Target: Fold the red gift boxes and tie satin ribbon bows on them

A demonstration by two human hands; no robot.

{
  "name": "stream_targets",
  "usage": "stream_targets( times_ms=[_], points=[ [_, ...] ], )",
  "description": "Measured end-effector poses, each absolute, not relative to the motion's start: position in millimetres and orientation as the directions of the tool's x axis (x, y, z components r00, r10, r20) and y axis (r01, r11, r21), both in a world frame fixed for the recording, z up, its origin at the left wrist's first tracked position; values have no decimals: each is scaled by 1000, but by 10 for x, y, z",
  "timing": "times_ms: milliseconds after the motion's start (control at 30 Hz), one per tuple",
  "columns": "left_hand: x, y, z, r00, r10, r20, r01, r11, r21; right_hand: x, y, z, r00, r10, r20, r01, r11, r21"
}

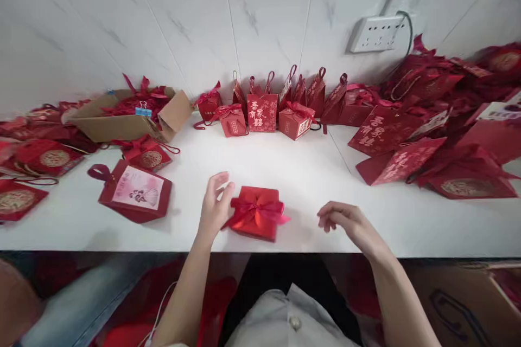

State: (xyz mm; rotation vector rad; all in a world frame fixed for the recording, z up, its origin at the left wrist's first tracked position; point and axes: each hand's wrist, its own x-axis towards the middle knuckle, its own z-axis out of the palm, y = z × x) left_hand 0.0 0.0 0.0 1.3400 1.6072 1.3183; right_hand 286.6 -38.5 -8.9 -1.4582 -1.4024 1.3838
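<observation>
A small red gift box (257, 212) with a red ribbon bow on top sits on the white table (309, 173) near its front edge. My left hand (215, 203) touches the box's left side, thumb and fingers pinching its edge. My right hand (345, 222) hovers to the right of the box, apart from it, fingers loosely curled downward with nothing in them.
Finished red boxes and small bags (262, 111) line the back wall. A cardboard box (122, 116) of red ribbons stands back left. Flat red bags (134, 191) lie at the left, and a big heap of red bags (439, 119) at the right. A wall socket (376, 33) hangs above.
</observation>
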Motion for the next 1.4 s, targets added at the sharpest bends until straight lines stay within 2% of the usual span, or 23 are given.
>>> stream_targets(
  times_ms=[100, 167, 267, 433, 500, 667, 767, 867, 933, 1000, 1033, 1100, 1167, 1267, 1333, 1400],
  points=[
    [58, -35, 37, 8, 999, -34, 309, 30, 951, 2734, -312, 3, -69, 988, -138, 321, -109, -941],
    [123, -60, 55, 67, 995, -79, 326, 53, 944, 2597, -321, 60, -139, 985, -103, 364, -46, -930],
    [261, -104, 67, 2, 998, -58, 331, 54, 942, 2363, -428, 135, -274, 958, -84, 425, 43, -904],
    [357, -198, 61, -143, 989, -30, 247, 65, 967, 2186, -622, 225, -114, 992, -48, 595, 30, -803],
    [293, -240, 61, -176, 983, -43, 230, 83, 970, 2200, -657, 258, -94, 992, -81, 615, -6, -789],
    [110, -360, 118, -64, 995, -78, 402, 97, 911, 2230, -710, 317, -214, 948, -236, 560, -79, -825],
    [75, -455, 195, -35, 999, -1, 519, 19, 855, 2175, -721, 280, -288, 912, -291, 495, -119, -861],
    [47, -569, 282, -24, 995, 94, 628, -58, 776, 2120, -682, 195, -258, 933, -251, 438, -119, -891],
    [27, -652, 332, -39, 994, 106, 665, -53, 745, 2109, -617, 140, -227, 952, -204, 380, -107, -919],
    [23, -736, 375, -10, 1000, 12, 656, -2, 755, 2114, -522, 99, -218, 959, -183, 304, -111, -946],
    [30, -776, 395, 51, 995, -90, 635, 37, 772, 2118, -468, 85, -212, 960, -183, 274, -121, -954],
    [50, -850, 446, 258, 908, -329, 606, 112, 787, 2127, -363, 69, -195, 963, -188, 238, -140, -961],
    [36, -902, 531, 431, 779, -456, 636, 96, 765, 2137, -290, 71, -195, 963, -188, 228, -142, -963],
    [-136, -898, 739, 549, 695, -464, 709, -93, 700, 2164, -285, 110, -211, 959, -189, 263, -130, -956],
    [-315, -814, 880, 571, 674, -469, 720, -138, 680, 2191, -339, 147, -224, 955, -193, 297, -122, -947],
    [-435, -666, 947, 514, 775, -367, 684, -112, 721, 2208, -402, 174, -245, 952, -182, 306, -102, -947]
  ],
)
